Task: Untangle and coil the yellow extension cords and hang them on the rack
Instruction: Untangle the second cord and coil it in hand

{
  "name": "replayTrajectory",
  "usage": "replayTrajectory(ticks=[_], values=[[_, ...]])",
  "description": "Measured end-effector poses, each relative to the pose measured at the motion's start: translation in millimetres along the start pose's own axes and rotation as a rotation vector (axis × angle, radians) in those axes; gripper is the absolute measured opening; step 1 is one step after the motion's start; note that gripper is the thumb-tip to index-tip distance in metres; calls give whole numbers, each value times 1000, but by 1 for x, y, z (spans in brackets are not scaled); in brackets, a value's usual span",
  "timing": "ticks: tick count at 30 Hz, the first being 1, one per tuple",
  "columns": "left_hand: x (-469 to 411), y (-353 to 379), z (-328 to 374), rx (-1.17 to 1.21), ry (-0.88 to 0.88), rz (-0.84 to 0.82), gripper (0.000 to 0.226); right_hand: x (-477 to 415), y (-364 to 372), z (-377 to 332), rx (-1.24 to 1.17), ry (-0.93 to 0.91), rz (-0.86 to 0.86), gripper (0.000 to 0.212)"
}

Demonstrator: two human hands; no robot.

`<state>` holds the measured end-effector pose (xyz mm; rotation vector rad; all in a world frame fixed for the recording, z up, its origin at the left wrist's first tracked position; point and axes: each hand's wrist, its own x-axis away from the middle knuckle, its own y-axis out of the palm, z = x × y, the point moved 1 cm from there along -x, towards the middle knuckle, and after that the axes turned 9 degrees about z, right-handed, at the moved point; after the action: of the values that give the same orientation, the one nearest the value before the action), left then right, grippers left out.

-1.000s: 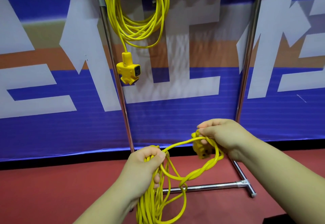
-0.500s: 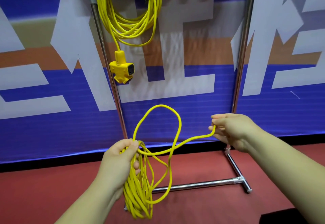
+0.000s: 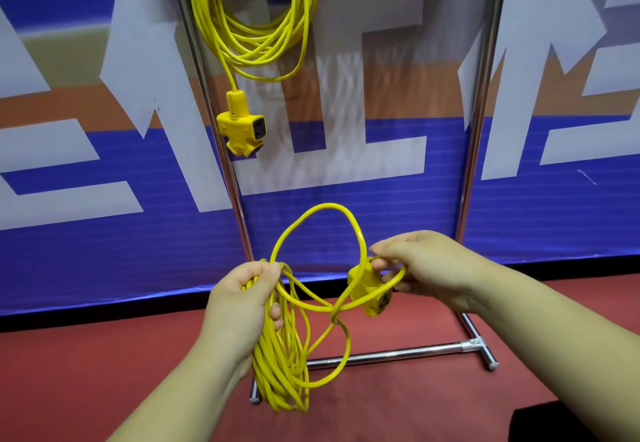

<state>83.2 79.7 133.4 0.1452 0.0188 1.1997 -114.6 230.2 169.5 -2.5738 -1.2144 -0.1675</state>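
My left hand (image 3: 242,297) grips the top of a long bundle of yellow cord loops (image 3: 280,365) that hangs down to the red floor. One loose loop (image 3: 322,213) arcs up between my hands. My right hand (image 3: 429,268) pinches the cord just above its yellow socket block (image 3: 367,291), which dangles under my fingers with a strand wrapped round it. A second yellow cord, coiled (image 3: 259,18), hangs from the top bar of the metal rack, its socket block (image 3: 242,129) dangling below.
The chrome rack has a left upright (image 3: 211,129), a right upright (image 3: 481,112) and a floor bar (image 3: 398,355) with a T-foot at the right. A blue, white and orange banner (image 3: 69,164) stands behind it. Red floor (image 3: 86,372) lies below.
The right hand has come back in towards the left and now has the socket block under its fingers. The loose loop stands narrower and the view has shifted slightly.
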Motion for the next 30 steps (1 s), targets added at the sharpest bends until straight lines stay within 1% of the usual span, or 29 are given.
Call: replayTrajectory(ticks=[3, 4, 6, 8, 10, 11, 13, 16, 18, 20, 23, 26, 30], values=[[-2, -1, 3, 19, 15, 10, 17, -7, -5, 11, 131, 84, 57, 20], [-4, -3, 4, 22, 24, 12, 19, -9, -6, 14, 177, 85, 92, 23], [-7, -6, 5, 14, 39, 17, 26, -10, -5, 16, 268, 39, 169, 38], [-10, -7, 6, 19, 53, 34, 27, -7, -3, 14, 352, -44, 223, 53], [-11, -8, 9, 45, 65, 51, 23, -5, 0, 14, 432, -104, 236, 66], [-12, -8, 11, 58, 76, 59, 22, -6, 2, 16, 449, -122, 224, 69], [-11, -9, 15, 71, 102, 71, 20, -7, 8, 21, 443, -175, 164, 66], [-9, -9, 23, 119, 129, 74, 18, -6, 30, 32, 439, -256, -35, 54], [-7, -10, 29, 164, 140, 61, 17, -5, 53, 43, 490, -293, -168, 52], [-4, -11, 35, 202, 150, 44, 17, -7, 76, 56, 527, -324, -243, 50], [0, -15, 42, 257, 161, 17, 17, -12, 101, 72, 509, -389, -285, 45], [2, -20, 45, 311, 145, 6, 17, -19, 112, 85, 496, -413, -286, 39], [-8, -37, 42, 383, 86, 60, 17, -27, 110, 91, 419, -437, -261, 41]])
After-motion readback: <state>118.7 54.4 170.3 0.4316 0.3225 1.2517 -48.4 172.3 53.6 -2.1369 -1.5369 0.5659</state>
